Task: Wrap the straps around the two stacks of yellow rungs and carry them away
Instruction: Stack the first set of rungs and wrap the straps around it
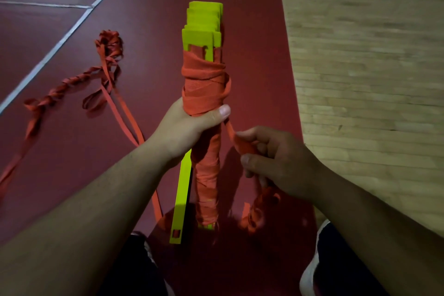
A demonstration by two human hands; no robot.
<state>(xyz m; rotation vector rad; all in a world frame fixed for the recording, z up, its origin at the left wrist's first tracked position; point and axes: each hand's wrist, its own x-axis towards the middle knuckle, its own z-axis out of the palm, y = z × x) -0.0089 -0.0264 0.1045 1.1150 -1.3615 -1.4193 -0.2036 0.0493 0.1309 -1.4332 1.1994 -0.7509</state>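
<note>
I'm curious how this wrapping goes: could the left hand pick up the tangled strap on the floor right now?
Probably not yet. The left hand grips the wrapped rungs, so it is occupied; the floor toward the tangled strap looks free otherwise.

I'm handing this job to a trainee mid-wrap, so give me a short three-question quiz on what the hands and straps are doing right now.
1. True or false: the left hand grips the strap-wrapped stack of yellow rungs.
2. The right hand pinches: A) a bare rung, B) the orange strap, C) nothing.
3. On which side of the stack does the loose twisted strap lie on the red floor?
Key: 1 true; 2 B; 3 the person's left.
</note>
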